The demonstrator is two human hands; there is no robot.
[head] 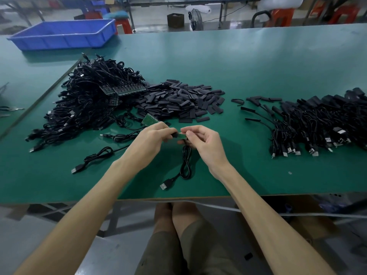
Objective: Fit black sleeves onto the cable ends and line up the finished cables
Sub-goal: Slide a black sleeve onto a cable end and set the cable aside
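Observation:
Above the table's front middle, my left hand (154, 138) pinches a black sleeve (174, 134). My right hand (201, 140) grips the green board end (182, 135) of a black cable (185, 165); the board's tip sits at the sleeve's mouth. That cable hangs down in a coil, and its USB plug (165, 185) lies on the green table (258, 62). A heap of loose black sleeves (182, 101) lies behind my hands. Unsleeved cables with green boards are piled at the left (89, 96). Finished cables lie in a row at the right (317, 124).
A blue plastic bin (63, 34) stands at the far left of the table. Two loose cables (95, 157) lie left of my hands. A few stray sleeves (248, 110) lie between the heap and the finished row. The table's front edge runs just below my forearms.

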